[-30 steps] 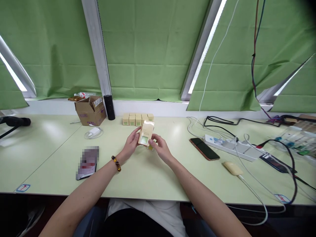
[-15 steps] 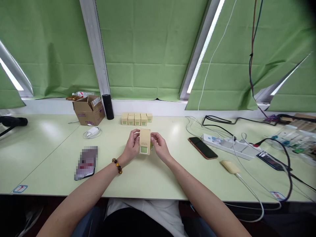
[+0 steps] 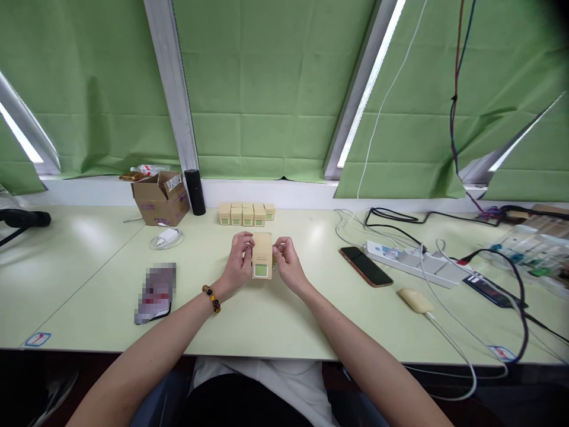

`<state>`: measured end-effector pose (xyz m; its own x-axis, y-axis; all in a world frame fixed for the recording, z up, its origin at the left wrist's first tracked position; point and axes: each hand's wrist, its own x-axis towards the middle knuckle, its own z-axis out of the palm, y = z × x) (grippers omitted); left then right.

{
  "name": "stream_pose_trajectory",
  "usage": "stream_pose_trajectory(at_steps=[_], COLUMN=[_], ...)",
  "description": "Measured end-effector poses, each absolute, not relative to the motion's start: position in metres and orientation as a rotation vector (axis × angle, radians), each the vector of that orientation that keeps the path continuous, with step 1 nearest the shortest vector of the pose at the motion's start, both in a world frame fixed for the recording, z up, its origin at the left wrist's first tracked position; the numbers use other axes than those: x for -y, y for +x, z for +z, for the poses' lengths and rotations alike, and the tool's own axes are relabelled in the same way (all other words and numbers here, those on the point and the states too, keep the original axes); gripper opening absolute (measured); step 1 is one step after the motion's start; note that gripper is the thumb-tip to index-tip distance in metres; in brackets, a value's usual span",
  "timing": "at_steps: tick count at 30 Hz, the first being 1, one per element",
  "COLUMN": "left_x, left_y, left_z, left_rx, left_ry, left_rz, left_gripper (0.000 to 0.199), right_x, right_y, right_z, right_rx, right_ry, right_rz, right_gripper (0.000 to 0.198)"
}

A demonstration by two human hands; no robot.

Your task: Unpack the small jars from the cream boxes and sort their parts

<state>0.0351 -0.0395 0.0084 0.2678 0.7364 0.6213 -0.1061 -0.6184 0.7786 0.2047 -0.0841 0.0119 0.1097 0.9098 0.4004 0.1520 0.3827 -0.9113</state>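
Left hand (image 3: 237,264) fingers grip the box (image 3: 262,256) at its left side; right hand (image 3: 288,264) fingers curl at its right edge, grip unclear. Beyond, five small boxes (image 3: 248,214) already stand lined up; the handled one remains apart. Phone (image 3: 365,267) and power strip (image 3: 415,265) lie rightward, seemingly unobstructive.

Green blinds (image 3: 262,89), white sill (image 3: 267,193), pale green table (image 3: 102,237)

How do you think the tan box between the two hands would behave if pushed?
The tan box is probably fairly stiff, judging by its straight edges. Its flat front makes rolling unlikely. Being taller than it is wide, it might tip if pushed near the top.
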Motion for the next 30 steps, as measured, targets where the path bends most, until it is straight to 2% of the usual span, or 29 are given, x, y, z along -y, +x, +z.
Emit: stream_pose_trajectory(at_steps=[3, 9, 16, 22, 30], left_x=[0.039, 0.043, 0.040, 0.037, 0.037], left_y=[0.033, 0.025, 0.027, 0.026, 0.024], left_z=[0.011, 0.019, 0.025, 0.026, 0.029], left_rx=[-0.578, -0.531, -0.500, -0.466, -0.475], left_ry=[1.890, 1.662, 1.583, 1.500, 1.612], left_rz=[1.438, 1.234, 1.271, 1.336, 1.403], left_gripper=[0.023, 0.034, 0.044, 0.058, 0.057], right_x=[0.082, 0.078, 0.086, 0.096, 0.096], right_y=[0.205, 0.206, 0.207, 0.204, 0.204], right_z=[0.009, 0.006, 0.018, 0.025, 0.024], right_rx=[1.411, 1.452, 1.459, 1.566, 1.523], right_ry=[-1.068, -1.085, -1.082, -1.159, -1.131], right_rz=[0.710, 0.667, 0.644, 0.548, 0.585], right_gripper=[0.025, 0.023, 0.031, 0.050, 0.049])
